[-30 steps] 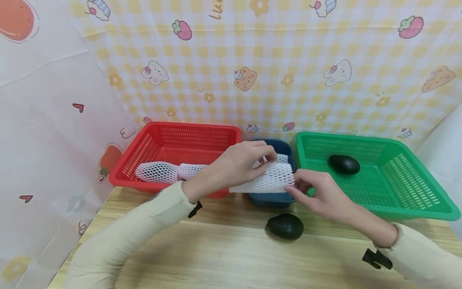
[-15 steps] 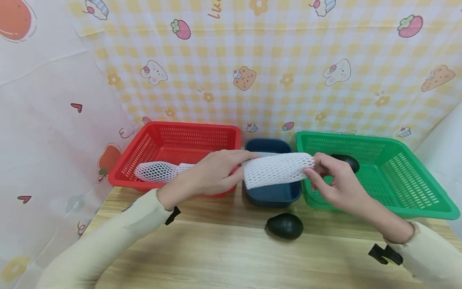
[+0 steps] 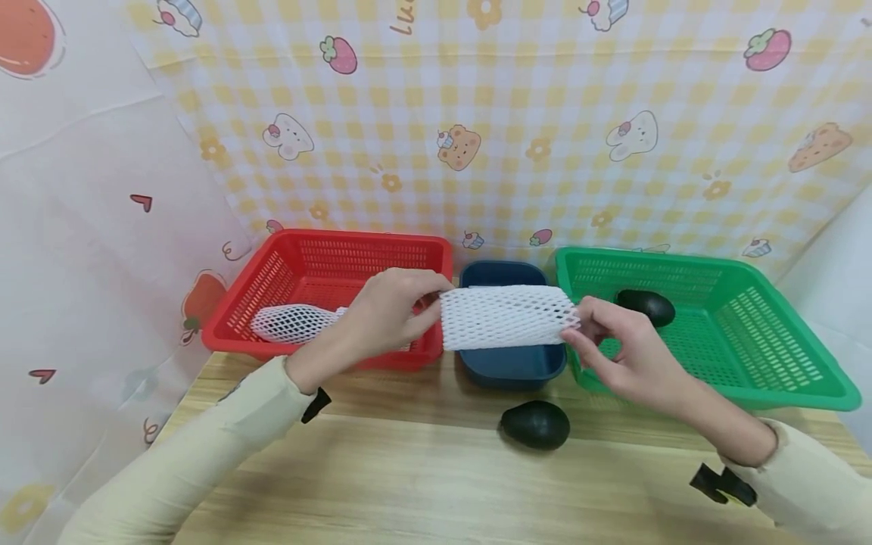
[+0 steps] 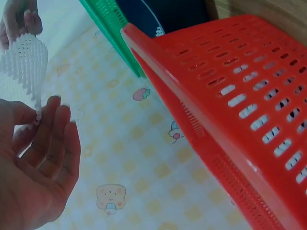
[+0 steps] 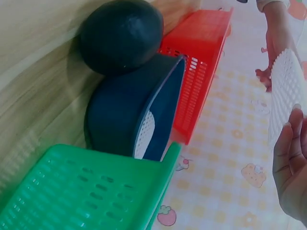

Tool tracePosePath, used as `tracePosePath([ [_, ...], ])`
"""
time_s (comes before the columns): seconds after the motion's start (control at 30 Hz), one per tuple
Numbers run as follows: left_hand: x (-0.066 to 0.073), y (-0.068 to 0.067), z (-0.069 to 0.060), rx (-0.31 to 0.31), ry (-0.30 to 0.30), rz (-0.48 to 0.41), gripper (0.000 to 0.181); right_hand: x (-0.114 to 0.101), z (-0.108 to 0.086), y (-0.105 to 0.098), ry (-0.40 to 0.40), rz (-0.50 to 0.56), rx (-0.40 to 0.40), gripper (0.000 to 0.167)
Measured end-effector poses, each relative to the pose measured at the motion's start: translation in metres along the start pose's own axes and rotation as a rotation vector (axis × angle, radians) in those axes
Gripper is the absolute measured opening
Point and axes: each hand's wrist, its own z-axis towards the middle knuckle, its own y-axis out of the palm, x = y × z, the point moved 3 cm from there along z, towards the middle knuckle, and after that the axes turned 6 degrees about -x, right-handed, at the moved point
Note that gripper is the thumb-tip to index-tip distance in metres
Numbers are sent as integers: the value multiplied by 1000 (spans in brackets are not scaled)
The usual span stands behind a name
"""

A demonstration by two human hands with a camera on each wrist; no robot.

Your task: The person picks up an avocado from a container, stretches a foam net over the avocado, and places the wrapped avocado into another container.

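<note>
A white foam net sleeve [image 3: 507,316] is held level over the dark blue tub [image 3: 511,369], flat and with nothing visible inside. My left hand [image 3: 390,314] pinches its left end between thumb and fingertips, as the left wrist view also shows. At the other end, my right hand [image 3: 627,347] pinches the edge with thumb and forefinger. A dark avocado [image 3: 536,425] lies bare on the table in front of the tub. More white netting [image 5: 145,136] shows inside the tub in the right wrist view.
At left stands a red basket [image 3: 368,236] with a netted, rounded item [image 3: 293,323] in it, partly behind my left arm. The green basket [image 3: 756,397] at right holds another avocado [image 3: 647,307]. A patterned cloth [image 3: 545,98] hangs behind on the wall.
The net sleeve has been lifted and turned above the tub. My left hand has shifted left to the sleeve's left end, and my right hand has moved slightly right.
</note>
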Motion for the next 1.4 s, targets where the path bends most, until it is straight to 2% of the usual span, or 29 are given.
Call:
tracePosePath([
  [0.1, -4, -4, -1, 37, -38, 26, 26, -5, -1, 6, -28, 7, -40, 14],
  [0.2, -7, -6, -3, 61, -69, 39, 23, -13, -2, 13, -9, 30, -110, 7],
  [0.33, -9, -7, -5, 79, -81, 56, 21, -25, -6, 23, 36, 72, -194, 30],
  [0.43, -9, -7, -5, 83, -72, 66, 20, -33, -8, 29, 32, 106, -226, 31],
  [0.63, -10, -5, -5, 75, -52, 56, 21, -42, -9, 34, 10, 113, -239, 10],
  [0.8, -11, 1, -6, 44, -7, 23, 21, -38, -8, 32, 25, 99, -200, 9],
  [0.97, -8, 6, -11, 0, 87, -23, 28, -27, -6, 26, 93, 89, -92, 8],
  [1.07, -5, 7, -13, -11, 153, -26, 33, -21, -6, 22, 152, 93, -29, 25],
  [1.13, -4, 6, -13, 0, 168, -16, 35, -17, -6, 20, 184, 94, -10, 33],
  [1.27, -7, 2, -13, 55, 137, -25, 35, -12, -8, 19, 279, 79, -53, 33],
  [1.4, -13, -1, -13, 113, 74, -48, 31, -2, -11, 22, 372, 39, -193, 29],
])
